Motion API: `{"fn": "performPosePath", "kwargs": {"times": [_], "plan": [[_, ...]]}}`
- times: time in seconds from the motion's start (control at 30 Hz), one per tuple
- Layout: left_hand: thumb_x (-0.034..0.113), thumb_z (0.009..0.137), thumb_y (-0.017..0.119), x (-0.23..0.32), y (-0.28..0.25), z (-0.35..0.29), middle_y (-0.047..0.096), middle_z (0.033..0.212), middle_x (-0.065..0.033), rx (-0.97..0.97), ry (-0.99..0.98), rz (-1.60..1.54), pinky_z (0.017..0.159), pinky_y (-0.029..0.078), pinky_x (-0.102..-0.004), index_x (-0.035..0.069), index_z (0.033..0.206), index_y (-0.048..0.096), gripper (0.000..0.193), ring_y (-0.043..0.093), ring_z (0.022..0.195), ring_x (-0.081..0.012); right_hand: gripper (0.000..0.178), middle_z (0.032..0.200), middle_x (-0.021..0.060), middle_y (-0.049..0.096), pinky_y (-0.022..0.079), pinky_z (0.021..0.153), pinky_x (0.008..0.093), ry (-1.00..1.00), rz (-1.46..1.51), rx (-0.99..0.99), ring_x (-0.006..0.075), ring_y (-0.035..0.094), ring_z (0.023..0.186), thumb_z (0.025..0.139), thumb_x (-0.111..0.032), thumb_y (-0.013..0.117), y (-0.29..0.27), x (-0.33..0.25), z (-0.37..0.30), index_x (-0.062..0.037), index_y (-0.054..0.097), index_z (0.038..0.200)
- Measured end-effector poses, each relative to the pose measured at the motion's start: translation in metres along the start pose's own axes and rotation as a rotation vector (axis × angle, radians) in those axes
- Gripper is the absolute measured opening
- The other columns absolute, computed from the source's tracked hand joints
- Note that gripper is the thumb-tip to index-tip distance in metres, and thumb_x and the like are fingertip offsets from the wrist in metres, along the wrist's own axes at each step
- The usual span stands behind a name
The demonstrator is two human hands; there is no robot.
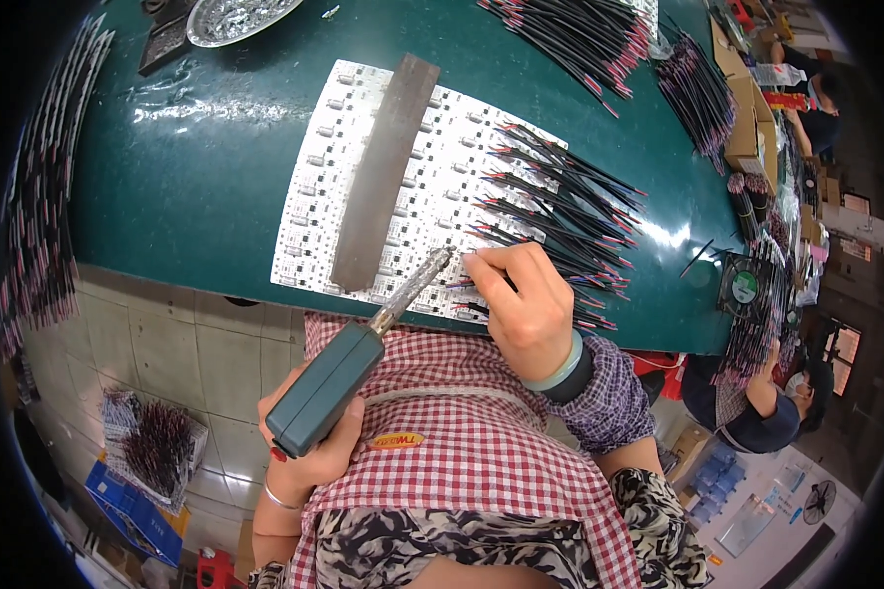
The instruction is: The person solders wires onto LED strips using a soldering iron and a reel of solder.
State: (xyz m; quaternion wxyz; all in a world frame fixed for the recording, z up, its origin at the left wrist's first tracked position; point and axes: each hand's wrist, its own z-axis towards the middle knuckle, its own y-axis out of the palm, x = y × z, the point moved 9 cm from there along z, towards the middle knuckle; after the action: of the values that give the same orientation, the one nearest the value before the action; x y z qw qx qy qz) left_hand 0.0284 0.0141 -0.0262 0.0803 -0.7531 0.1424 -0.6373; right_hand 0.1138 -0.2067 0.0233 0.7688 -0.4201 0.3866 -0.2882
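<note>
My left hand [347, 427] is closed around the dark green body of a soldering gun [329, 383]. Its long metal tip reaches up to a white circuit board panel [300, 240] with rows of small components. My right hand [532, 306] pinches a thin wire at the panel, close beside the tip; the fingers hide most of it. Rows of black wires [560, 211] with red and blue ends lie across the panel's right part, their left ends at the components. A flat grey-brown metal bar [385, 177] lies across the panel, left of the soldering gun's tip.
Wire bundles [570, 39] lie at the far right of the green table [187, 196], others [49, 187] along its left edge. A metal dish [236, 22] stands at the back left. A small fan [744, 287] and cardboard box [746, 118] stand right. Other people work beyond.
</note>
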Motion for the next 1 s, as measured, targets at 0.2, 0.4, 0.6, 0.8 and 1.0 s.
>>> {"fn": "performPosePath", "kwargs": {"times": [0.2, 0.4, 0.6, 0.8, 1.0], "plan": [[-0.003, 0.072, 0.072, 0.006, 0.003, 0.003, 0.070, 0.090, -0.0167, -0.020, 0.031, 0.005, 0.064, 0.055, -0.0321, -0.006, 0.094, 0.070, 0.022, 0.069, 0.070, -0.0258, 0.030, 0.091, 0.0116, 0.064, 0.054, 0.064, 0.0345, 0.009, 0.052, 0.045, 0.0270, 0.062, 0.079, 0.069, 0.001, 0.067, -0.003, 0.003, -0.001, 0.0029, 0.069, 0.099], [-0.004, 0.071, 0.072, 0.033, 0.005, 0.016, 0.067, 0.086, -0.0144, -0.060, 0.119, 0.117, 0.064, 0.054, -0.0324, -0.004, 0.087, 0.069, 0.017, 0.068, 0.069, -0.0275, 0.029, 0.092, 0.0120, 0.065, 0.054, 0.065, 0.0347, -0.020, 0.042, 0.029, 0.0273, 0.063, 0.080, 0.069, 0.000, 0.066, -0.001, 0.000, -0.003, 0.0034, 0.069, 0.098], [-0.004, 0.070, 0.072, 0.044, 0.002, 0.019, 0.066, 0.083, -0.0136, 0.001, 0.199, 0.122, 0.061, 0.053, -0.0332, -0.003, 0.085, 0.068, 0.015, 0.066, 0.066, -0.0281, 0.029, 0.093, 0.0121, 0.065, 0.053, 0.068, 0.0341, -0.065, -0.013, 0.023, 0.0268, 0.063, 0.082, 0.071, -0.004, 0.066, 0.001, -0.005, -0.002, 0.0046, 0.068, 0.098], [-0.003, 0.072, 0.072, 0.007, 0.001, 0.001, 0.066, 0.082, -0.0132, -0.027, -0.010, 0.012, 0.059, 0.052, -0.0326, -0.004, 0.089, 0.069, 0.017, 0.065, 0.065, -0.0261, 0.029, 0.093, 0.0111, 0.064, 0.053, 0.068, 0.0337, -0.060, -0.032, 0.011, 0.0261, 0.062, 0.084, 0.071, -0.005, 0.065, 0.001, -0.006, -0.001, 0.0039, 0.068, 0.098], [0.000, 0.084, 0.074, 0.005, -0.010, -0.014, 0.071, 0.086, -0.0104, 0.114, -0.044, -0.160, 0.065, 0.053, -0.0303, -0.005, 0.101, 0.071, 0.019, 0.067, 0.071, -0.0190, 0.030, 0.093, 0.0109, 0.063, 0.053, 0.069, 0.0342, -0.044, -0.025, 0.012, 0.0255, 0.062, 0.082, 0.070, -0.003, 0.065, 0.000, -0.005, -0.002, 0.0038, 0.068, 0.099]]}}
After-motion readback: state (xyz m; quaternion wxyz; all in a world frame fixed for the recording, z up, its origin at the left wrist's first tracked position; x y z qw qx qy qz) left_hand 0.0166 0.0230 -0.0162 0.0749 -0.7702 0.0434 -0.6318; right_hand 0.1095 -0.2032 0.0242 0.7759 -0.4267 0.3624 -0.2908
